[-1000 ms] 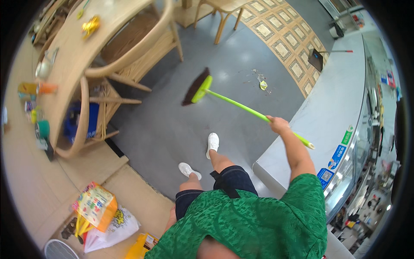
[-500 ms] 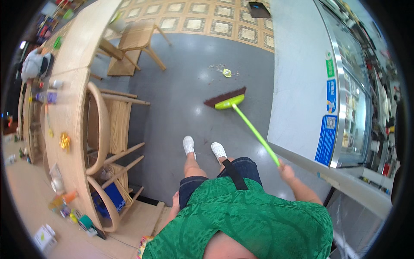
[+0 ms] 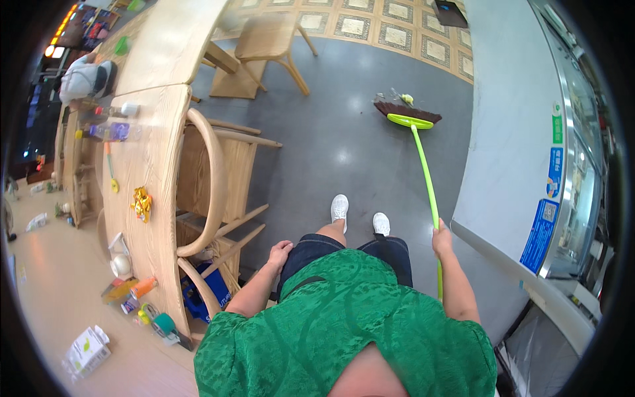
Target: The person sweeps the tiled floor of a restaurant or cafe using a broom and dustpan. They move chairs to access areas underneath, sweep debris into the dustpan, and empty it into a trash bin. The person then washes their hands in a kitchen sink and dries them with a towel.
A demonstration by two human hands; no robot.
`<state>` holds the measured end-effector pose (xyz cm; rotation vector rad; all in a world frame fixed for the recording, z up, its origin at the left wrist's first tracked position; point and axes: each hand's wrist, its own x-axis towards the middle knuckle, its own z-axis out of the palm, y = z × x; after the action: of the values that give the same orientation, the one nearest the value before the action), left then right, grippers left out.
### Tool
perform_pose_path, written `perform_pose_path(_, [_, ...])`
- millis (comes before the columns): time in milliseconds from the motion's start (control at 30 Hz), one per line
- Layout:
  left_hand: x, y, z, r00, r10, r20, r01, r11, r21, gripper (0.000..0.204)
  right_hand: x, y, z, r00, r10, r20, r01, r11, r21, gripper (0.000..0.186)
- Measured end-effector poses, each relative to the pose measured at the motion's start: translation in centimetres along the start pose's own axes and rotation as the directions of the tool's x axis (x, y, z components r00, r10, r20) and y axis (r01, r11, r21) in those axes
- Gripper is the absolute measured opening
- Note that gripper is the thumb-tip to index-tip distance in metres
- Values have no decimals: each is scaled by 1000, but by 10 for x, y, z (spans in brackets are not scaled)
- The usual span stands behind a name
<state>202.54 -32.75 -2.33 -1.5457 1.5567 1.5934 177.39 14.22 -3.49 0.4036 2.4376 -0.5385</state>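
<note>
dark denim shorts (image 3: 309, 255) have the left hand (image 3: 280, 253) beside them, spread or curled i cannot tell; the right hand (image 3: 442, 241) wraps the handle of a lime-green broom (image 3: 428, 175). its brown bristles (image 3: 391, 110) lie on the grey floor (image 3: 311, 149), just beside crumpled yellowish litter (image 3: 407, 99), toward the edge where patterned tiles (image 3: 395, 34) begin.

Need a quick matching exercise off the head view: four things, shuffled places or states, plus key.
Things:
1. left hand
2. right hand
3. broom head
4. shiny gold item

Places or states:
A. on the wooden table
B. closed around the green handle
C. beside the dark shorts
D. right by the floor litter

Pairs: 1-C, 2-B, 3-D, 4-A
</note>
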Motion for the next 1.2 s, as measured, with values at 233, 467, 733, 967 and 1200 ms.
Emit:
perform_pose_path(233, [9,-27,-11,993,-110,49,111,994,-12,26,-131,-39,-11,914,221,340,-179,972,-150,43])
perform_pose_path(467, [25,10,-25,992,-30,119,-3,965,262,24,-20,-65,-7,989,94,118,-78,988,-130,43])
perform_pose_path(733, [36,78,-20,969,-164,183,141,981,131,23,-113,17,-23,964,263,42,-260,963,-70,48])
perform_pose_path(967, [50,119,19,971,-157,180,63,895,441,18,-143,52,-23,778,573,259,-627,738,250,47])
perform_pose_path(1200, [92,223,105,873,306,379,-487,531,694,28,-33,-3,-117,868,351,351,-497,604,624,57])
